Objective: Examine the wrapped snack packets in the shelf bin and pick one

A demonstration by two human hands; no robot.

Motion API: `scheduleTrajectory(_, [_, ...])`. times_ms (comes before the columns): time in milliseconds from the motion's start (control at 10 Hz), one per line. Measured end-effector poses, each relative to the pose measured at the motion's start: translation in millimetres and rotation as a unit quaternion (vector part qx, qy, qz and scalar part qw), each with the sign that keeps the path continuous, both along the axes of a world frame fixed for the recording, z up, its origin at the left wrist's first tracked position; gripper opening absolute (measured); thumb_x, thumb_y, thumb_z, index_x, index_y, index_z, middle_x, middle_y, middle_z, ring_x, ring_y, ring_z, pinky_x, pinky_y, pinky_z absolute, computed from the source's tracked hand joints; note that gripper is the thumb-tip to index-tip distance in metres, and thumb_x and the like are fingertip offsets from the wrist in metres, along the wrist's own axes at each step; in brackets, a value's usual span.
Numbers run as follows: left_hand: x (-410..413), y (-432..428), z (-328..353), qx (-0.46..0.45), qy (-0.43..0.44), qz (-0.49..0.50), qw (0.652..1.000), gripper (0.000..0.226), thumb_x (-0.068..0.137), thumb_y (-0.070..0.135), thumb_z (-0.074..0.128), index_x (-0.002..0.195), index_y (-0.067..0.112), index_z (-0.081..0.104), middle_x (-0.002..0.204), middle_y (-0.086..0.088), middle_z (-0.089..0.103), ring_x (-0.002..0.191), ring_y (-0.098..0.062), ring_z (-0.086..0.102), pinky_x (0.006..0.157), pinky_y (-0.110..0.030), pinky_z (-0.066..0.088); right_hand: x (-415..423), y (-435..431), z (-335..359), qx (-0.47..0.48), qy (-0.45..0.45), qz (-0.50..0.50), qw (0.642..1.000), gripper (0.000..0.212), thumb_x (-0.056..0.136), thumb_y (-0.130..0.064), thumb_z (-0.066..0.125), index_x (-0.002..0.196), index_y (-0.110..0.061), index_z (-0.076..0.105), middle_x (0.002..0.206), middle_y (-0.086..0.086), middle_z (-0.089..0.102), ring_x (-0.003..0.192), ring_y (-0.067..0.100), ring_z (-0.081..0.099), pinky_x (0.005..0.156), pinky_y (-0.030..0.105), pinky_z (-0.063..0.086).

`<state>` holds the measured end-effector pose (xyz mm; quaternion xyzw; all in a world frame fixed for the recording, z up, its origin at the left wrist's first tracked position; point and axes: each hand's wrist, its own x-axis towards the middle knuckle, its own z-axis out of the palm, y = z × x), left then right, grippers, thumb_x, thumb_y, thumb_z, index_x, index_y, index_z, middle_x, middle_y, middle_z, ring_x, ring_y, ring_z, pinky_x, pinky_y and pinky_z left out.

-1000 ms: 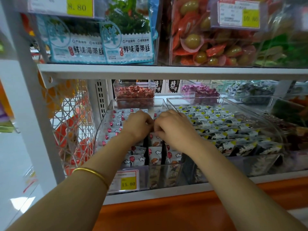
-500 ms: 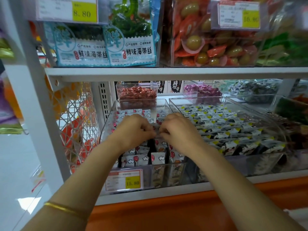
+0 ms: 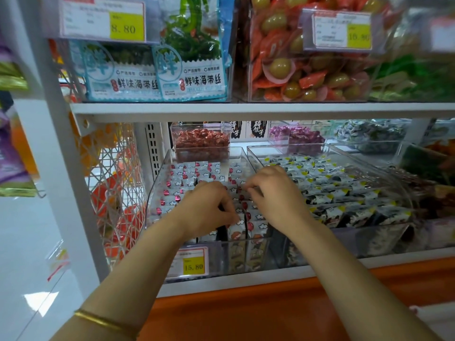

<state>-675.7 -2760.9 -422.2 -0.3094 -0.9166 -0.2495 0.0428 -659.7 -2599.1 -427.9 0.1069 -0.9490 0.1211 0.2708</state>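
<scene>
1. Scene: a clear plastic bin (image 3: 157,190) on the lower shelf (image 3: 246,279), packed with rows of small white snack packets (image 3: 189,173) printed with red spots and clouds. A yellow price tag (image 3: 190,264) is clipped to its near wall.
2. Neighbours: a second clear bin (image 3: 384,230) just to the right holds darker packets with yellow corners. A smaller box of red sweets (image 3: 200,141) sits at the far end.
3. Left hand (image 3: 206,207): palm down over the near middle of the bin, fingers curled in narrow, fingertips pressed among the packets near the centre row. Cannot tell whether one packet is pinched.
4. Right hand (image 3: 275,193): palm down on the right side of the same bin, thumb and forefinger drawn close at the packet tops. Grip on any single packet not visible.
5. Judgement: step in hand is sorting through the rows; no packet is lifted clear yet.
6. To do it well: part the row with one hand and hold the neighbours down, then pinch a single packet by its top seam with the other.
7. Draw it straight up, since the packets stand tightly and a sideways pull would likely drag others out.
8. Risk: the wrappers look slick; a shallow pinch may slip.
</scene>
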Motion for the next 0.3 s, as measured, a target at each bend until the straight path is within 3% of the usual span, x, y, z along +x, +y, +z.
scheduleTrajectory(200, [-3.4, 8.6, -13.5, -0.044, 0.076, 0.038, 0.995, 0.016, 0.082, 0.036, 0.067, 0.071, 0.025, 0.065, 0.082, 0.008, 0.047, 0.098, -0.021, 0.046, 0.091, -0.04, 0.039, 0.2, 0.6, -2.2, 0.0, -0.001, 0.0, 1.0, 0.023, 0.093, -0.016, 0.052, 0.108, -0.015, 0.068, 0.109, 0.001, 0.061, 0.11, 0.018, 0.044, 0.089, 0.024, 0.034])
scheduleTrajectory(300, [-3.9, 7.9, -15.8, -0.038, 0.094, 0.056, 0.993, 0.014, 0.083, 0.042, 0.064, 0.08, 0.029, 0.066, 0.087, 0.009, 0.045, 0.098, -0.018, 0.04, 0.086, -0.034, 0.035, 0.6, 1.4, -3.1, -0.022, -0.001, 0.005, 1.0, 0.021, 0.092, -0.016, 0.053, 0.105, -0.015, 0.069, 0.105, 0.001, 0.063, 0.108, 0.017, 0.045, 0.089, 0.024, 0.034])
